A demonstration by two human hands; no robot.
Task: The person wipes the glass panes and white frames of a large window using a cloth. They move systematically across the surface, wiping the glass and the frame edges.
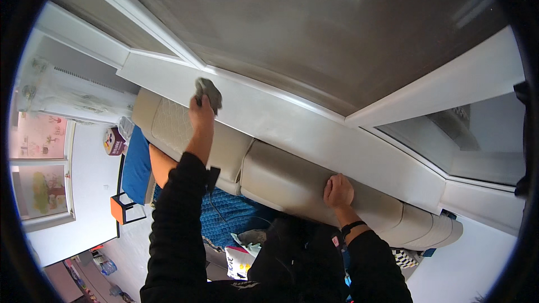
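Note:
My left hand (pixel 201 115) grips a dark grey-green cloth (pixel 212 91), bunched up, over the white window sill (pixel 290 129). Just beyond the cloth, the sill meets the white frame (pixel 273 89) of a large window pane (pixel 337 42). Below the sill runs the beige back of a sofa (pixel 286 172). Resting on the top of that sofa back is my right hand (pixel 339 191), curled into a fist, with a dark band around its wrist. I see nothing held in it.
A blue quilted cover (pixel 236 210) lies on the sofa seat, with a printed white cushion (pixel 236 262) and a blue cushion (pixel 137 168). To the left stand an orange-topped stool (pixel 117 210), a purple box (pixel 113 141) and a sheer curtain (pixel 84 92).

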